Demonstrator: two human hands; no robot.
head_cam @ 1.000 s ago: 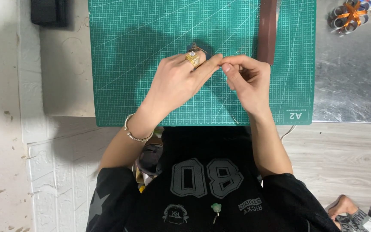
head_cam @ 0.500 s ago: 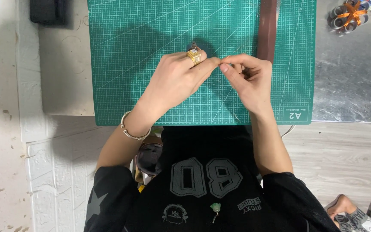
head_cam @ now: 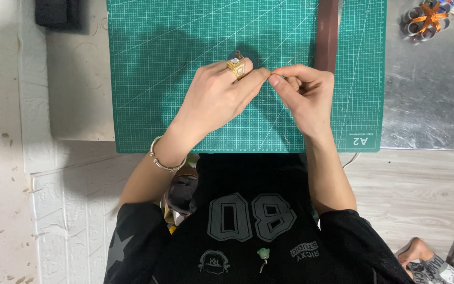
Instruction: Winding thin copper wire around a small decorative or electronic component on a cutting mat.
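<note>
My left hand (head_cam: 214, 100) and right hand (head_cam: 303, 94) meet fingertip to fingertip above the green cutting mat (head_cam: 158, 79), pinching something too small to identify.

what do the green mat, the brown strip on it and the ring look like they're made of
Green mat: looks like matte vinyl or rubber, flat, with a printed white grid. Brown strip: probably leather, dull and smooth, though this is unsure. Ring on the left hand: shiny yellow metal, gold-coloured, with a pale stone.
</note>
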